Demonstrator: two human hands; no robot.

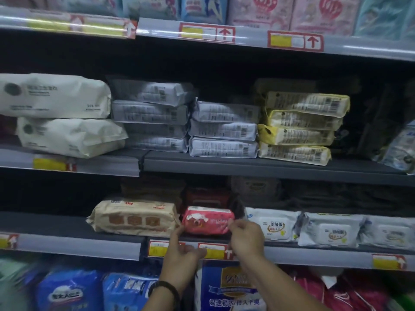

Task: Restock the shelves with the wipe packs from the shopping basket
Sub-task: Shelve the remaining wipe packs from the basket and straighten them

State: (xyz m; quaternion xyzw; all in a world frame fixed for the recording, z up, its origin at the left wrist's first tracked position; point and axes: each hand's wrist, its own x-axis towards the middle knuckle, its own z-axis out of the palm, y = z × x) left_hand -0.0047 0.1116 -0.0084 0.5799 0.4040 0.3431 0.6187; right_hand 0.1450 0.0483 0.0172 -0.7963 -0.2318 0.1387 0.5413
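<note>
Slippage is threatening: red pack [207, 219] is sitting near the shelf [67, 223] lip, right hand [246, 237] pinching its end, left hand [179, 250] fingers loosely apart, barely touching.

Right end of red wipe pack [207, 219] under right grip [246, 237], dark packs [207, 195] behind lost in shadow, blue packs [69, 292] below-left blurred.

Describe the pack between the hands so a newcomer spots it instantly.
Find the third shelf down in view. Near its middle, at the front edge, lies a small red pack with the left hand and right hand at its ends. It is the only red pack in that front row: a larger tan pack sits on its left, white lidded packs on its right.
</note>
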